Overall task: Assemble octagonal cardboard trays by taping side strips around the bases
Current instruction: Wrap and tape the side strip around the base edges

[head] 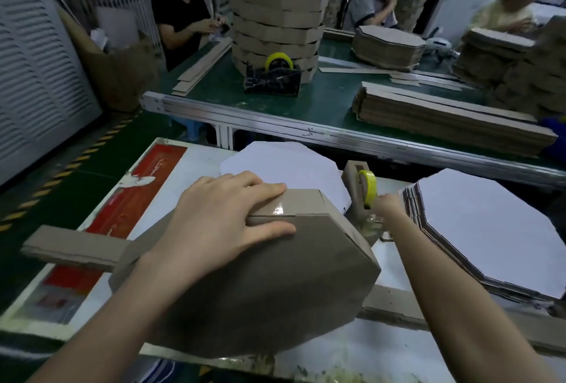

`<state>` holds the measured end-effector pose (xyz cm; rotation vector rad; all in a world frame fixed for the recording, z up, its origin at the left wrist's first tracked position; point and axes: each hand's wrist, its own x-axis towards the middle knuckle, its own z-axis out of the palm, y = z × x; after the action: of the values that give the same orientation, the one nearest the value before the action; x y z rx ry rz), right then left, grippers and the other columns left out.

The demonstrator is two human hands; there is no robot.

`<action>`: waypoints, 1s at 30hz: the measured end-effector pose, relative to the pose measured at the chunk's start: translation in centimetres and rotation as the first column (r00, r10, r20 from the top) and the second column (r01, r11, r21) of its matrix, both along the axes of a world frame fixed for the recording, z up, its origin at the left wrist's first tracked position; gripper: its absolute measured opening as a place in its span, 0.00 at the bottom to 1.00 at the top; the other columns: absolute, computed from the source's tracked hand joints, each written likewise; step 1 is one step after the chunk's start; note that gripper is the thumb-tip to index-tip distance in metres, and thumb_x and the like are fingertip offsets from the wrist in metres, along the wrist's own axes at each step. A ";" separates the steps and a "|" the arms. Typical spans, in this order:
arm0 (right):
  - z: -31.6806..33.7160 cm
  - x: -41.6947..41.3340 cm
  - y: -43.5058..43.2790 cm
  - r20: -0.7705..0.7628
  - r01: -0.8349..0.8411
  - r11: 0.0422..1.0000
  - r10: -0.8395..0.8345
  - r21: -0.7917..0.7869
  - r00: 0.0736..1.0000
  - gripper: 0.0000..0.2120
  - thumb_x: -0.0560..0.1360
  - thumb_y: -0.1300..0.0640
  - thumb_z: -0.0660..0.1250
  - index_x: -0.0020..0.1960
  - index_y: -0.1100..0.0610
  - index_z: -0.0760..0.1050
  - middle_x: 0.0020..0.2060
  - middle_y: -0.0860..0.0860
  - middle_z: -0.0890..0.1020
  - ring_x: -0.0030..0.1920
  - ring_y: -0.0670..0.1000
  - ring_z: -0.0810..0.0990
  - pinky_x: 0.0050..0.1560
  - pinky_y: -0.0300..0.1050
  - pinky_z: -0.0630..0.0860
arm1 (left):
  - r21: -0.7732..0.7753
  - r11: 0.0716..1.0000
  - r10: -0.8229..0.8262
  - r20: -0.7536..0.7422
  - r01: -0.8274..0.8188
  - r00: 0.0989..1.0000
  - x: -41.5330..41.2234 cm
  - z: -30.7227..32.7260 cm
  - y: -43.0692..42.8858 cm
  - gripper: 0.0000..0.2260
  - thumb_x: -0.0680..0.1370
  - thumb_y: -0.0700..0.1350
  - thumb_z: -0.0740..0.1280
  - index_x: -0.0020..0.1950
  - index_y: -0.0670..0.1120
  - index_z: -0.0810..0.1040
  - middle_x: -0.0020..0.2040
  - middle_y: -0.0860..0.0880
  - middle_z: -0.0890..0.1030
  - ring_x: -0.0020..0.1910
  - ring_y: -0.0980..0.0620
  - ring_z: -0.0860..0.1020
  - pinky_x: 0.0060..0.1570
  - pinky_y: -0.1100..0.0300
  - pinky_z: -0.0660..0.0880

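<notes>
Mid-taping: your L hand (226,223) lies flat, pressing side strip (301,200) to base (275,284). R hand (386,202) is at tape dispenser (364,188), grip unclear. Next: tape the next joint.

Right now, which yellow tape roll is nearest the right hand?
The near yellow tape roll in the brown holder; the far roll sits in a black dispenser.

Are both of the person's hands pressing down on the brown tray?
No: only the left hand presses on the tray, while the right hand reaches to the tape dispenser beside it.
</notes>
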<state>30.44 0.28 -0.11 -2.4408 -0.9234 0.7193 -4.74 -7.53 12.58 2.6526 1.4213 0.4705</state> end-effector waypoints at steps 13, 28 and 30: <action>-4.0 3.0 2.2 -0.343 0.330 0.942 -0.288 0.068 0.894 0.07 0.79 0.59 0.65 0.51 0.64 0.73 0.42 0.59 0.77 0.42 0.57 0.77 0.44 0.49 0.74 | -0.025 0.998 0.051 0.004 -0.051 0.999 0.5 -0.3 1.3 0.37 0.65 0.78 0.45 0.68 0.65 0.72 0.61 0.63 0.77 0.57 0.58 0.74 0.46 0.61 0.64; -9.6 1.3 -4.5 -0.646 0.631 0.702 -0.319 0.331 0.694 0.09 0.77 0.65 0.69 0.38 0.66 0.75 0.49 0.59 0.79 0.45 0.53 0.77 0.48 0.43 0.73 | 0.010 1.000 0.023 0.041 -0.024 0.999 0.5 -0.6 1.2 0.34 0.68 0.77 0.48 0.65 0.63 0.76 0.57 0.61 0.80 0.53 0.55 0.78 0.41 0.58 0.67; -10.0 2.0 -4.7 -0.627 0.624 0.704 -0.325 0.339 0.708 0.15 0.76 0.66 0.69 0.32 0.61 0.71 0.42 0.56 0.78 0.37 0.49 0.74 0.43 0.42 0.71 | 0.007 1.000 0.021 0.035 -0.022 0.999 0.6 -0.5 1.1 0.34 0.68 0.77 0.48 0.65 0.64 0.75 0.56 0.62 0.80 0.53 0.55 0.78 0.41 0.59 0.66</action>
<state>32.49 -4.41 -10.07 -1.7127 -0.1620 0.7401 -4.18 -6.40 12.07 2.6238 1.4423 0.5233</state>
